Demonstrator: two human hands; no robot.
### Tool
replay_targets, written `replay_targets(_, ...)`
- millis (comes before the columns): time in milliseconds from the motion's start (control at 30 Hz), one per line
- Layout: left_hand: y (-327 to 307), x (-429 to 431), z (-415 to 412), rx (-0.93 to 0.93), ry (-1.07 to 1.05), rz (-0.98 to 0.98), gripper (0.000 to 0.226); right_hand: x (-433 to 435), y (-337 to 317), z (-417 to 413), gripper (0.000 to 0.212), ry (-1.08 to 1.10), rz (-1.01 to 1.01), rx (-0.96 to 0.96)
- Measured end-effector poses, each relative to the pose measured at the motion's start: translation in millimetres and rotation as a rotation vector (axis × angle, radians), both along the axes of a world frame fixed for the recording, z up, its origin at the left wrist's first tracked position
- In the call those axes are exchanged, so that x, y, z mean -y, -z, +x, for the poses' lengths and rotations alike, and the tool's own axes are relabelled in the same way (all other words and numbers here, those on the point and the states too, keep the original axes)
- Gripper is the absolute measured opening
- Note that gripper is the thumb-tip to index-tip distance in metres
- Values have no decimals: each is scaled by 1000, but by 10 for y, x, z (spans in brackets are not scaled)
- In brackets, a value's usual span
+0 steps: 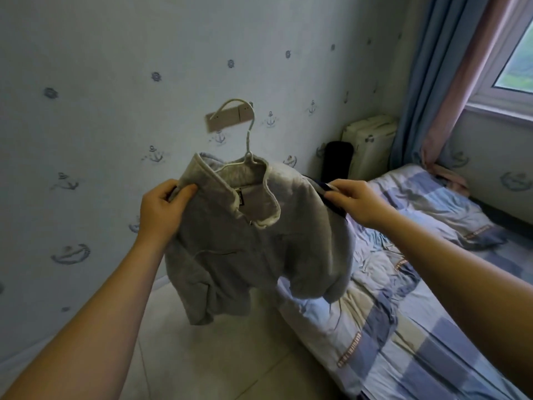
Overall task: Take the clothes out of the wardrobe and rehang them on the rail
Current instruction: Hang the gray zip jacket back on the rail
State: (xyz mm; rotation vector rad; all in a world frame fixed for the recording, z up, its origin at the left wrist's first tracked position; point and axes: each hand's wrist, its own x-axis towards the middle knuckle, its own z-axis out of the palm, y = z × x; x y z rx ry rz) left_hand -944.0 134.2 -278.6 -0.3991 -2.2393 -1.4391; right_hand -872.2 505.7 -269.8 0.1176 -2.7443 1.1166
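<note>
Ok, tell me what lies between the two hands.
In the head view, the grey jacket on its white hanger spans the gap, the left hand gripping one side and the right hand the other.

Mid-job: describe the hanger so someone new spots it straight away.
Look at the anchor-patterned wall, then the grey jacket held before it by the left hand and right hand. The hanger is the thin white one inside its collar, hook rising across the switch plate; no other hanger shows.
</note>
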Motion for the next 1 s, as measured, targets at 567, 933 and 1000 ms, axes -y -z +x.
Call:
replay_targets(567,-452,947,2121,-72,-322,-31,38,564,-264,848,36,-239,-74,121)
replay_targets(933,-677,834,4216,-123,-533,-23,41,1183,-874,2410,22,-636,190,-218)
replay_targets(1000,-793,868,4553,-127,-592,-47,39,1268,-977,2621,21,-655,188,-272)
